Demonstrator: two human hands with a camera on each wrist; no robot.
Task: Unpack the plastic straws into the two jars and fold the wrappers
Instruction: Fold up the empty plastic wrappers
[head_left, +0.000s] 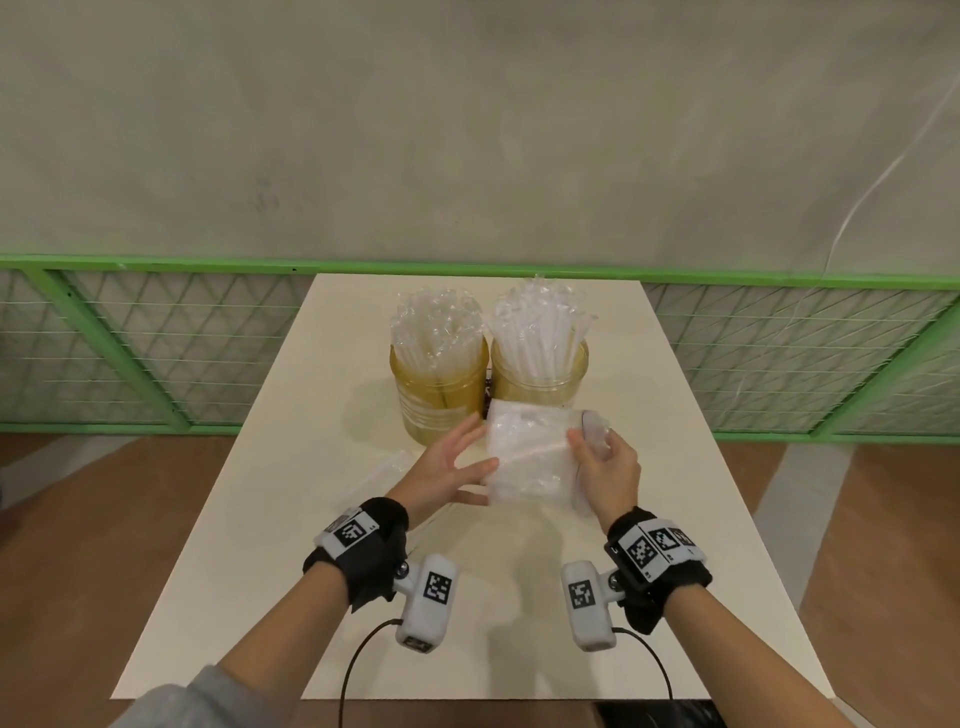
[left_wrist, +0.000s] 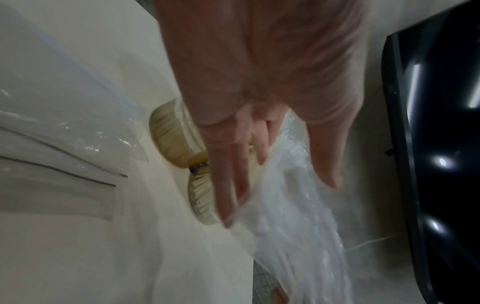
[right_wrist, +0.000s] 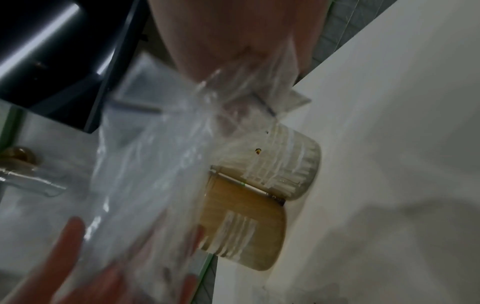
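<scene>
Both jars (head_left: 439, 387) full — right hand (head_left: 608, 470) pinches the wrapper (head_left: 524, 457) edge, left hand (head_left: 447, 462) fingers straight, flat against it (prob. to crease a fold).

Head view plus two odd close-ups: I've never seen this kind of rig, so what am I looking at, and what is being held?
No machine here: a person works bare-handed, with cameras strapped on the head and on each wrist. The wide picture looks down from the head; the two blurry ones look along each hand. On the white table stand two yellowish jars, both full of clear straws. The right hand grips an emptied clear wrapper by its edge, while the left hand lies open-fingered against its other side. Another wrapper lies flat on the table to the left.
</scene>
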